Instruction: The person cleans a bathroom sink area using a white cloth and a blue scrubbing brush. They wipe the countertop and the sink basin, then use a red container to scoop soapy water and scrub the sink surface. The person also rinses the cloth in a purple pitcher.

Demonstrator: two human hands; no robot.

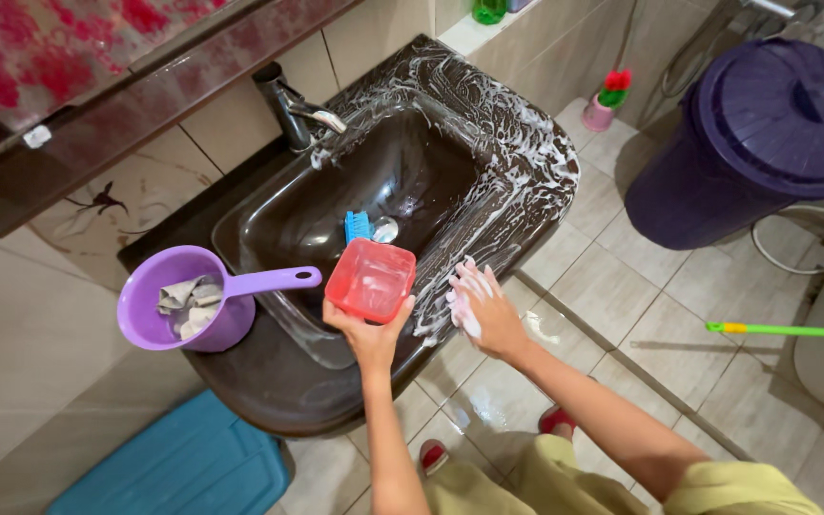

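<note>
My left hand [366, 334] grips a red translucent square container [371, 278] from below, holding it over the front rim of a dark glossy sink [269, 377]. My right hand [481, 307] is covered in white foam, fingers spread, and rests against the sink's soapy front right edge. Foam streaks cover the sink's right rim [517, 162]. A blue brush [358, 225] lies in the basin beside the metal drain [385, 230]. A purple dipper [188, 298] with a grey cloth inside sits on the sink's left rim, its handle pointing toward the red container.
A metal tap [296, 110] stands at the back of the sink. A purple lidded bin [755, 133] is at the right, a green stick [784, 330] below it. A blue plastic lid [183, 467] lies under the sink. A small pink pot [605, 103] sits on the tiled floor.
</note>
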